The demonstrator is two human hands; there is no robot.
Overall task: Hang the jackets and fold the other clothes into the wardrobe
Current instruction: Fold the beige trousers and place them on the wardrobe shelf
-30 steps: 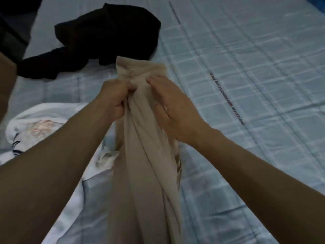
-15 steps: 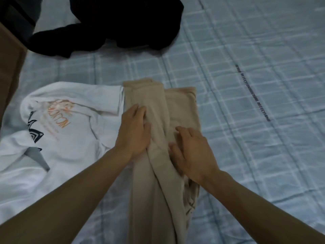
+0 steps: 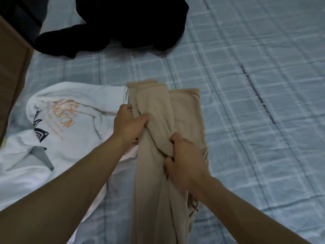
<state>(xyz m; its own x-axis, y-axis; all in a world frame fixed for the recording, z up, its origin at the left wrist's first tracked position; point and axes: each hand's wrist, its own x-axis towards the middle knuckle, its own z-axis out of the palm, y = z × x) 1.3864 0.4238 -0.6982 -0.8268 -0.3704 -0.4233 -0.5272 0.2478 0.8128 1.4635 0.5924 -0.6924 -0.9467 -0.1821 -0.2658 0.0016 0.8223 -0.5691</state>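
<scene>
A beige garment (image 3: pixel 186 110) lies lengthwise on the bed in front of me, its far end folded over itself. My left hand (image 3: pixel 129 123) pinches a fold of it at its left edge. My right hand (image 3: pixel 184 162) grips a bunched fold near the garment's middle. A white hoodie (image 3: pixel 70 124) with an orange and black print lies spread to the left, touching the beige garment. A black garment (image 3: pixel 123 23) is crumpled at the far side of the bed.
The bed is covered by a light blue checked sheet (image 3: pixel 255 138) with a printed line of text running diagonally on the right. A brown wooden panel (image 3: pixel 10 67) stands along the left edge.
The beige garment went from held up in the air to lying on the bed. My hands have shifted from pressing it flat to gripping folds of it, the right hand pulling nearer to me.
</scene>
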